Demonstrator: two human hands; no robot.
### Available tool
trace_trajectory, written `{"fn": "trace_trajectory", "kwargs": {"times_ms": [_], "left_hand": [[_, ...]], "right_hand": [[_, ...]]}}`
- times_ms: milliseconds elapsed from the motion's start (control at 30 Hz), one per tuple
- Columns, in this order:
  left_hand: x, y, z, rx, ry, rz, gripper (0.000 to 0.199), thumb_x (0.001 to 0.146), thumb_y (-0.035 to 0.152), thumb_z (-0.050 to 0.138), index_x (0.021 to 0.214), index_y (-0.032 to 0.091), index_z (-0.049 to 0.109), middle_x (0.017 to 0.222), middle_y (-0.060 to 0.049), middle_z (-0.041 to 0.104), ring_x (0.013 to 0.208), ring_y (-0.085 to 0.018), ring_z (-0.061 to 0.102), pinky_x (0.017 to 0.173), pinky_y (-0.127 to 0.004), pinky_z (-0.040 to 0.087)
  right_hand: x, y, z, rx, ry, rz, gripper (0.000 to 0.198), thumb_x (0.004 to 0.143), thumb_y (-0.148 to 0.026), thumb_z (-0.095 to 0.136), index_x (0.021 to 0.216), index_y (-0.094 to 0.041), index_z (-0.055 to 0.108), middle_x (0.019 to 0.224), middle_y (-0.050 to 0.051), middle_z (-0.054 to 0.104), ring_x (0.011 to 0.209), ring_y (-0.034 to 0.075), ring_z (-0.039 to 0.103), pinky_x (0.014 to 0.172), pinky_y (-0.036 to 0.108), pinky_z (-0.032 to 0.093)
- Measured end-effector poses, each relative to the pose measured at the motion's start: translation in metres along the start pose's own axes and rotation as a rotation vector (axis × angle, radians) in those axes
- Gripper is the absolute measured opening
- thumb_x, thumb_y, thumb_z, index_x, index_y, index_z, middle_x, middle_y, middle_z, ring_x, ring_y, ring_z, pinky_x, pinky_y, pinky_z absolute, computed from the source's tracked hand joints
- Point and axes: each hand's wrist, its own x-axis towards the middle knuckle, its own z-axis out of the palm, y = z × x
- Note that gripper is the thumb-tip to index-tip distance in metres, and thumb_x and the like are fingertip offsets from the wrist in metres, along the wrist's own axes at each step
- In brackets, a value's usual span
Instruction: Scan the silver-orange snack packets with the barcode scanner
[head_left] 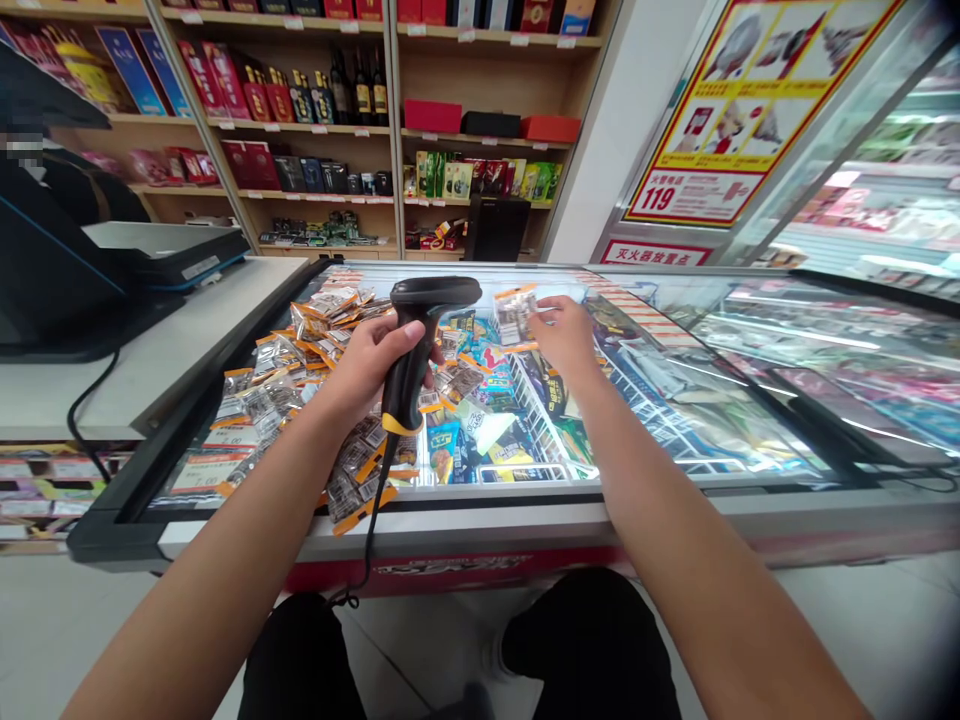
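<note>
My left hand [381, 360] is wrapped round the handle of a black barcode scanner [414, 350] with a yellow base, its head pointing right. A black cable runs down from the handle past the freezer's front edge. Between its fingers and thumb my right hand [562, 335] pinches a small clear snack packet [515, 318] with orange edges, held to the right of the scanner's head. Many like it form a heap of snack packets [277, 385] on the glass lid, left of and below the scanner.
Under the glass of the chest freezer [480, 512] lie colourful packages and white wire baskets [529, 400]. At left a counter [157, 370] carries dark checkout equipment [52, 260]. Shelves [315, 128] with bottles and boxes stand behind, beside a fire-safety poster [705, 150].
</note>
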Motion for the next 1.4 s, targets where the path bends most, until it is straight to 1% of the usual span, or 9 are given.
{"fn": "trace_trajectory", "kwargs": {"times_ms": [133, 233, 300, 400, 533, 667, 800, 967, 1400], "left_hand": [[0.001, -0.001, -0.001, -0.025, 0.039, 0.018, 0.053, 0.077, 0.067, 0.080, 0.092, 0.018, 0.069, 0.077, -0.006, 0.077, 0.054, -0.015, 0.069, 0.050, -0.025, 0.055], [0.001, -0.001, -0.002, -0.028, 0.016, 0.027, 0.052, 0.078, 0.065, 0.081, 0.092, 0.016, 0.068, 0.078, -0.007, 0.077, 0.055, -0.015, 0.069, 0.051, -0.025, 0.056], [0.002, -0.002, -0.002, -0.022, 0.011, 0.023, 0.054, 0.077, 0.066, 0.081, 0.092, 0.016, 0.068, 0.078, -0.007, 0.077, 0.054, -0.015, 0.069, 0.051, -0.025, 0.056], [0.002, -0.002, -0.001, 0.000, 0.021, 0.012, 0.056, 0.076, 0.068, 0.081, 0.090, 0.016, 0.066, 0.077, -0.007, 0.077, 0.054, -0.015, 0.070, 0.051, -0.025, 0.057], [0.002, -0.002, 0.000, 0.007, 0.036, 0.023, 0.055, 0.076, 0.067, 0.080, 0.089, 0.016, 0.064, 0.076, -0.007, 0.076, 0.053, -0.015, 0.069, 0.051, -0.023, 0.057], [0.002, -0.001, 0.000, 0.015, 0.018, 0.023, 0.054, 0.077, 0.066, 0.079, 0.089, 0.016, 0.064, 0.077, -0.007, 0.076, 0.053, -0.015, 0.069, 0.051, -0.023, 0.057], [0.003, -0.001, -0.002, 0.032, -0.022, -0.005, 0.053, 0.076, 0.065, 0.080, 0.088, 0.016, 0.066, 0.075, -0.007, 0.076, 0.053, -0.016, 0.070, 0.051, -0.024, 0.058], [-0.001, -0.001, -0.003, 0.024, -0.076, -0.048, 0.048, 0.077, 0.060, 0.083, 0.086, 0.016, 0.067, 0.074, -0.007, 0.077, 0.053, -0.018, 0.071, 0.047, -0.025, 0.057], [-0.002, -0.003, -0.004, 0.070, -0.135, -0.096, 0.045, 0.079, 0.058, 0.083, 0.084, 0.016, 0.068, 0.076, -0.009, 0.078, 0.053, -0.018, 0.071, 0.048, -0.025, 0.057]], "right_hand": [[0.011, 0.018, -0.026, -0.512, 0.162, 0.063, 0.044, 0.092, -0.023, 0.070, 0.133, -0.011, 0.062, 0.124, 0.025, 0.073, 0.126, 0.042, 0.062, 0.106, 0.056, 0.045], [0.009, 0.014, -0.027, -0.548, 0.207, 0.012, 0.056, 0.088, -0.029, 0.078, 0.137, -0.009, 0.061, 0.145, 0.030, 0.061, 0.137, 0.044, 0.053, 0.109, 0.058, 0.042], [0.000, 0.003, -0.016, -0.384, 0.023, -0.043, 0.048, 0.091, -0.037, 0.077, 0.131, -0.013, 0.065, 0.134, 0.023, 0.068, 0.122, 0.037, 0.064, 0.103, 0.049, 0.048], [-0.020, -0.015, 0.006, -0.220, -0.463, -0.083, 0.044, 0.086, -0.054, 0.081, 0.113, -0.021, 0.074, 0.111, 0.013, 0.076, 0.098, 0.031, 0.072, 0.089, 0.042, 0.055], [-0.038, -0.026, 0.020, -0.274, -0.712, -0.119, 0.069, 0.067, -0.058, 0.094, 0.123, -0.023, 0.073, 0.130, 0.015, 0.072, 0.110, 0.037, 0.070, 0.091, 0.046, 0.056], [-0.030, -0.023, 0.013, -0.157, -0.660, -0.066, 0.058, 0.072, -0.039, 0.093, 0.123, -0.020, 0.074, 0.130, 0.015, 0.074, 0.112, 0.034, 0.071, 0.097, 0.044, 0.055], [-0.020, -0.019, 0.007, 0.142, -0.512, 0.005, 0.030, 0.081, -0.023, 0.080, 0.110, -0.018, 0.078, 0.105, 0.010, 0.079, 0.092, 0.026, 0.073, 0.081, 0.035, 0.056], [-0.018, -0.020, 0.008, 0.457, -0.479, 0.064, 0.020, 0.080, -0.019, 0.076, 0.101, -0.019, 0.077, 0.098, 0.006, 0.079, 0.084, 0.021, 0.072, 0.074, 0.031, 0.055], [-0.019, -0.025, 0.005, 0.571, -0.497, 0.183, 0.017, 0.077, -0.015, 0.078, 0.093, -0.018, 0.075, 0.090, 0.007, 0.075, 0.081, 0.018, 0.069, 0.070, 0.029, 0.054]]}}
